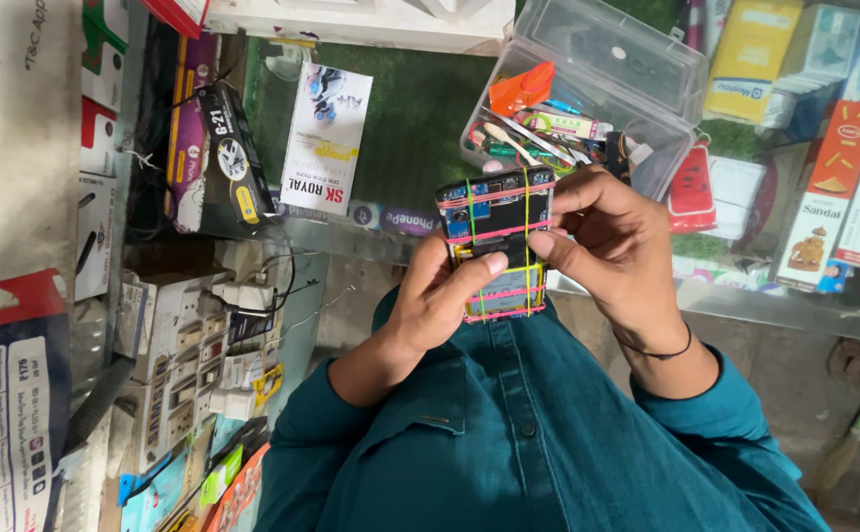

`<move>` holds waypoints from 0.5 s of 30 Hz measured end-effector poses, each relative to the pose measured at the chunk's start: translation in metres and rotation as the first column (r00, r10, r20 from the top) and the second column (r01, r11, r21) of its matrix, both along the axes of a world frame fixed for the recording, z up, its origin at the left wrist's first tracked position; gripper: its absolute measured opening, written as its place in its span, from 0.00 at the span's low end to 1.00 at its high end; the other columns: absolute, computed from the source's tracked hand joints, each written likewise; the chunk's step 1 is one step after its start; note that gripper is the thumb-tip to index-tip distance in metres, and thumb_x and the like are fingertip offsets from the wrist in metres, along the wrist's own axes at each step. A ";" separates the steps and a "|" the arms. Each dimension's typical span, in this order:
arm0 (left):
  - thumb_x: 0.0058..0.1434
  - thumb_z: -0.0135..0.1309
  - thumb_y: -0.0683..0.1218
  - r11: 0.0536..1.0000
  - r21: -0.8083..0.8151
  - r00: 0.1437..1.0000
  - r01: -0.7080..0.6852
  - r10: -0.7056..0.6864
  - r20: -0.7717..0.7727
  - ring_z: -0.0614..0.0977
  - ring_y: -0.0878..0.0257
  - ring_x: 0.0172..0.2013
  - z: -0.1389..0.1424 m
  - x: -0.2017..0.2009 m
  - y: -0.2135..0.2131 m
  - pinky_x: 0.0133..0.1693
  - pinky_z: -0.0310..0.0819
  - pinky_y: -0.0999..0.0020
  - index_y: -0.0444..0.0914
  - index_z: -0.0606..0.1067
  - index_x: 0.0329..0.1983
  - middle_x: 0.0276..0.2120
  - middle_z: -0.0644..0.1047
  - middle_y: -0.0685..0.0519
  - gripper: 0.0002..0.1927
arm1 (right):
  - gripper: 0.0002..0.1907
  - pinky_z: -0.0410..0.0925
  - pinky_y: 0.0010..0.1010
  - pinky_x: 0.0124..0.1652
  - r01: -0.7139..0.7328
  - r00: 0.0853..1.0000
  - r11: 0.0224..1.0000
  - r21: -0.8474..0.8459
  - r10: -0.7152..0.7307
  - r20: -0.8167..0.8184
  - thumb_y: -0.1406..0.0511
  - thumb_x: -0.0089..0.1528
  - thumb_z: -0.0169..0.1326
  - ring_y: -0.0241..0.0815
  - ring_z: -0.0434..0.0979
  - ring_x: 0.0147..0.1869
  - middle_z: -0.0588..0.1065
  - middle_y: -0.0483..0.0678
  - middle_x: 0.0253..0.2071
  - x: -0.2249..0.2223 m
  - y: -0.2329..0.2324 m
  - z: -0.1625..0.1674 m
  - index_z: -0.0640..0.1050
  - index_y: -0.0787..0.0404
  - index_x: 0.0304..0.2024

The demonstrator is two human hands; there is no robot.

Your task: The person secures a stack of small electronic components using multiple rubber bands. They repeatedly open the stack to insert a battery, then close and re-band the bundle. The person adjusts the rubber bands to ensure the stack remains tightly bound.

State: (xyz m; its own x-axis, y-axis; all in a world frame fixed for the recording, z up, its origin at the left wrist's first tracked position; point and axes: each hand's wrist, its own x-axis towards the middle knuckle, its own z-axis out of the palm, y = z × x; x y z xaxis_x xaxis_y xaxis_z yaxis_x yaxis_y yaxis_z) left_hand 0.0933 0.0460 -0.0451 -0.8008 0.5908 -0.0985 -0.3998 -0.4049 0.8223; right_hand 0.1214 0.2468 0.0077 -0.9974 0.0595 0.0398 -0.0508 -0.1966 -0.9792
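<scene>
Teal shirt sleeves [509, 433] filled the bottom of the view, nearest the camera, and your two hands rose from them to a phone with its back off [497, 243], held in the air above the edge of the glass surface [794, 310], not resting on it. Rubber bands [494, 234], pink and yellow-green, crossed the phone both ways. Your left hand [440, 296] cradled it from below, grip closed around the lower body, thumb pressed flat across the middle band. Your right hand [612, 241] closed on the upper right edge, fingers curled tight; the forefinger sat at the top corner. Whether a fingertip was hooked under a band, you could not tell from this angle. Risks, as judged: a band pulled sideways could snap or roll off, and the loose parts it clamped might shift. The phone hung clear of any support, so a slip of the left thumb could drop it toward the floor. Clear plastic box [587, 94] of small tools stood open just beyond, close enough that a jerked hand could knock it.
</scene>
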 end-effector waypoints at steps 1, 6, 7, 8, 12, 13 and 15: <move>0.72 0.51 0.38 1.000 -0.001 1.000 0.000 0.000 -0.004 0.81 0.65 0.49 0.001 0.000 0.000 0.53 0.79 0.66 0.31 0.71 0.63 0.50 0.79 0.49 0.17 | 0.12 0.71 0.27 0.53 0.005 1.000 1.000 -0.004 -0.005 0.003 0.79 0.63 0.60 0.34 0.76 0.52 0.74 0.47 0.48 0.001 0.000 0.000 0.76 0.68 0.48; 0.72 0.51 0.39 1.000 0.024 1.000 0.015 -0.015 0.002 0.82 0.64 0.50 0.004 0.000 0.001 0.53 0.79 0.66 0.32 0.70 0.63 0.51 0.79 0.49 0.17 | 0.11 0.71 0.28 0.55 0.017 1.000 0.999 -0.035 -0.017 -0.010 0.79 0.64 0.60 0.34 0.76 0.53 0.73 0.47 0.48 0.002 -0.001 -0.001 0.77 0.68 0.47; 0.72 0.51 0.39 0.999 0.026 1.000 0.019 -0.019 -0.004 0.82 0.64 0.50 0.004 -0.001 0.001 0.53 0.79 0.66 0.32 0.71 0.63 0.51 0.79 0.49 0.17 | 0.11 0.71 0.28 0.56 0.019 1.000 0.999 -0.037 -0.019 -0.015 0.78 0.64 0.60 0.34 0.76 0.52 0.73 0.47 0.47 0.002 -0.001 -0.001 0.77 0.68 0.47; 0.72 0.50 0.39 0.999 0.027 1.000 0.023 -0.023 -0.011 0.82 0.64 0.50 0.003 -0.001 0.001 0.54 0.79 0.66 0.32 0.71 0.62 0.51 0.80 0.49 0.17 | 0.10 0.71 0.28 0.56 0.020 1.000 0.999 -0.039 -0.021 -0.021 0.78 0.65 0.61 0.34 0.76 0.51 0.73 0.47 0.46 0.001 -0.001 -0.001 0.77 0.68 0.48; 0.71 0.51 0.39 0.999 0.043 1.000 -0.011 0.010 0.019 0.82 0.64 0.49 0.000 -0.002 0.003 0.53 0.78 0.66 0.31 0.72 0.61 0.50 0.80 0.49 0.16 | 0.13 0.72 0.29 0.55 0.108 0.992 0.991 0.078 -0.103 -0.066 0.76 0.64 0.62 0.34 0.75 0.53 0.74 0.47 0.49 0.001 -0.008 -0.001 0.76 0.67 0.50; 0.71 0.52 0.39 0.998 0.056 0.999 -0.026 0.024 0.049 0.82 0.64 0.48 -0.001 -0.002 0.005 0.52 0.78 0.66 0.31 0.73 0.60 0.50 0.80 0.49 0.15 | 0.16 0.71 0.28 0.55 0.165 0.982 0.978 0.131 -0.151 -0.113 0.75 0.63 0.63 0.34 0.75 0.52 0.74 0.47 0.50 0.003 -0.012 -0.001 0.74 0.66 0.52; 0.71 0.52 0.38 0.996 0.065 0.994 -0.056 0.049 0.094 0.82 0.64 0.47 -0.004 -0.002 0.006 0.50 0.78 0.66 0.31 0.73 0.59 0.49 0.80 0.49 0.15 | 0.18 0.71 0.29 0.52 0.325 0.920 0.859 0.397 -0.191 -0.341 0.74 0.61 0.65 0.37 0.76 0.50 0.75 0.48 0.49 0.006 -0.016 0.001 0.75 0.65 0.51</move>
